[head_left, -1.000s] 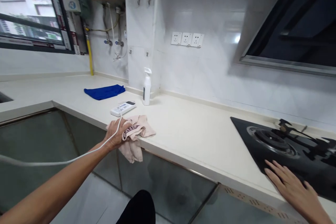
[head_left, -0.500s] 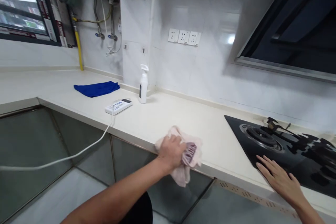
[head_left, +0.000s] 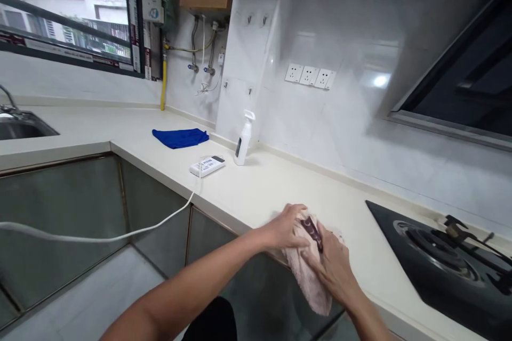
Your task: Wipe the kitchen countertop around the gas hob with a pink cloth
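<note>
A pale pink cloth [head_left: 307,277] lies at the front edge of the cream countertop [head_left: 256,192] and hangs over it. My left hand [head_left: 286,226] grips the cloth's top from the left, fingers curled on it. My right hand [head_left: 330,264] is closed on the cloth from the right, close against the left hand. A dark printed patch of the cloth shows between the two hands.
A black gas hob [head_left: 444,261] sits to the right. Behind on the counter are a white spray bottle [head_left: 243,138], a white power strip [head_left: 207,165] with its cord trailing off the edge, and a folded blue cloth [head_left: 181,137]. A sink [head_left: 20,123] lies far left.
My left hand slid the pink cloth rightward along the counter edge. My right hand left the hob's edge and came over to take hold of the cloth.
</note>
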Action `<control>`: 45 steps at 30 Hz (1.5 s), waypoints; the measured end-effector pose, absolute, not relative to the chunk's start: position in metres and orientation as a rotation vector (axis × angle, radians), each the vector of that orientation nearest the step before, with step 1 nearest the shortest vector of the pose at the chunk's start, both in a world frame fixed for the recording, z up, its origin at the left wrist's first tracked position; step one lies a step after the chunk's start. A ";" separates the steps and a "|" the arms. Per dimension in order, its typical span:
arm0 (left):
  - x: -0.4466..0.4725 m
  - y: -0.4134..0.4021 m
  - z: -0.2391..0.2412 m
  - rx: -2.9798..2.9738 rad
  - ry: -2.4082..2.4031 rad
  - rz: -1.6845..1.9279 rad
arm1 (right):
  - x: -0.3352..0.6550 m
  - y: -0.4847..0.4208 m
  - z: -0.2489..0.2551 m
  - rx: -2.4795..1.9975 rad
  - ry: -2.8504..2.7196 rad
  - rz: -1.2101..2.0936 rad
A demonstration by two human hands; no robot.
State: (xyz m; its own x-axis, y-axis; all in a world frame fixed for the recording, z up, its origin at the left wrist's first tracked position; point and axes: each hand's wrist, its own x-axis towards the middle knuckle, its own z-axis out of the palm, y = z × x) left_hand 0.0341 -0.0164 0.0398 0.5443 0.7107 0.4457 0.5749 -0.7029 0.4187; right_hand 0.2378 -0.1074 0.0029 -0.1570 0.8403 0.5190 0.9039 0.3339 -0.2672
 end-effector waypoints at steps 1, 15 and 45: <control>0.013 -0.008 0.039 2.506 1.167 0.923 | 0.239 -0.104 0.001 -1.581 -2.047 -0.173; -0.147 0.129 0.081 1.963 2.322 0.844 | 0.244 -0.102 -0.013 -1.669 -2.050 -0.390; -0.178 0.164 0.106 1.478 2.425 0.713 | 0.237 -0.106 -0.006 -1.662 -2.037 -0.420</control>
State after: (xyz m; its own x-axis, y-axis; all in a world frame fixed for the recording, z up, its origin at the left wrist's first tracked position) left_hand -0.1780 0.1645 0.1056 -0.4737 0.8781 0.0674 0.7750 0.3793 0.5055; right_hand 0.2370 -0.1057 -0.0058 -0.1515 0.8287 0.5388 0.9742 0.2173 -0.0604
